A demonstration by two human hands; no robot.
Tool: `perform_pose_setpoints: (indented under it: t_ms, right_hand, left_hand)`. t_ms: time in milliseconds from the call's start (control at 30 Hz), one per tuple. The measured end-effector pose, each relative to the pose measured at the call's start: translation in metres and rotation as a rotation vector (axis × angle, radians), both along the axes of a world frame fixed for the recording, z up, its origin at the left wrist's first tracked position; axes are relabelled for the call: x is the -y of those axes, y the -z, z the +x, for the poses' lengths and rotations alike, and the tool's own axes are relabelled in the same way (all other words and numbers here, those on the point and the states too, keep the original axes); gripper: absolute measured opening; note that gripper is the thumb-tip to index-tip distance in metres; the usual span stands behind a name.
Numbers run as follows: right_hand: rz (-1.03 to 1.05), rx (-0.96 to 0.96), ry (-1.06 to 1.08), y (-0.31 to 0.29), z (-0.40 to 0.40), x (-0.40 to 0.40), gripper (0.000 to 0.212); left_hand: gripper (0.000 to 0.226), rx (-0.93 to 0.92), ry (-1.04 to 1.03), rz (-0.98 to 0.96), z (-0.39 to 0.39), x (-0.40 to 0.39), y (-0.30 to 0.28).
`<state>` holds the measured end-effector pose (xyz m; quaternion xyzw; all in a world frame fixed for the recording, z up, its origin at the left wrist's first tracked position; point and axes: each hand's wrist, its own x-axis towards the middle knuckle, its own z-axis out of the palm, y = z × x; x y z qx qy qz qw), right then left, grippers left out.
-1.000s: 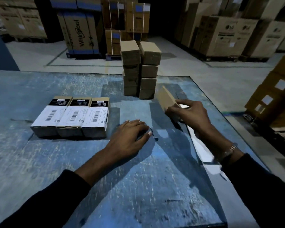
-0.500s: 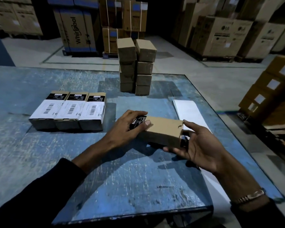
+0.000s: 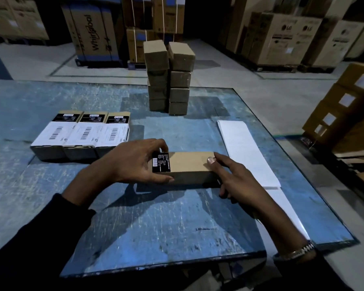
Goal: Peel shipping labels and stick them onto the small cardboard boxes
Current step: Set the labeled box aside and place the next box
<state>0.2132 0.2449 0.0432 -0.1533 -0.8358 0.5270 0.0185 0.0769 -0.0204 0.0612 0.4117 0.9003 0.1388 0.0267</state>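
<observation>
Your left hand (image 3: pixel 132 162) and right hand (image 3: pixel 231 177) grip the plain brown cardboard box (image 3: pixel 189 166) by its ends, leaving its bare top free for a label from the white strip (image 3: pixel 246 152).

dim warehouse; grey concrete floor (image 3: pixel 229 66); scuffed blue table (image 3: pixel 156 223); perhaps appliance cartons (image 3: pixel 282 36) stacked behind

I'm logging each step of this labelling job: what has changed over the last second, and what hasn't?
The right hand brought the unlabelled box from the table's right side to the middle and laid it flat. The left hand, which rested on the blue table, now grips its black-sticker end. The three labelled boxes, the stack and the label sheet stayed put.
</observation>
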Motion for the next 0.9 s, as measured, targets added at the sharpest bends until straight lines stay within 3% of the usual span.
perform_pose_setpoints:
  t_ms: [100,233,300,400,500,633,900]
  right_hand:
    - [0.022,-0.139,0.085,-0.003,0.015,-0.014,0.034]
    - [0.377,-0.37,0.201,0.006,0.047,-0.051,0.014]
    - [0.532,-0.378,0.195,0.017,0.06,-0.075,0.02]
    - [0.624,-0.291,0.02,0.027,0.067,-0.109,0.042]
    - [0.616,-0.215,-0.148,0.028,0.063,-0.126,0.056]
    - [0.785,-0.266,-0.205,0.024,0.054,-0.134,0.037]
    - [0.721,-0.395,-0.196,-0.025,0.025,-0.161,0.024]
  left_hand:
    - [0.079,-0.079,0.004,-0.047,0.005,-0.001,-0.001]
    - [0.086,-0.274,0.014,0.126,0.021,-0.009,-0.003]
    - [0.072,-0.394,0.105,0.292,0.043,-0.026,-0.007]
    - [0.047,-0.385,0.273,0.436,0.093,-0.069,-0.004]
    - [0.037,-0.282,0.41,0.302,0.122,-0.116,0.017]
    - [0.051,-0.183,0.378,0.105,0.118,-0.148,0.036]
    - [0.067,-0.273,0.328,0.127,0.11,-0.171,0.042]
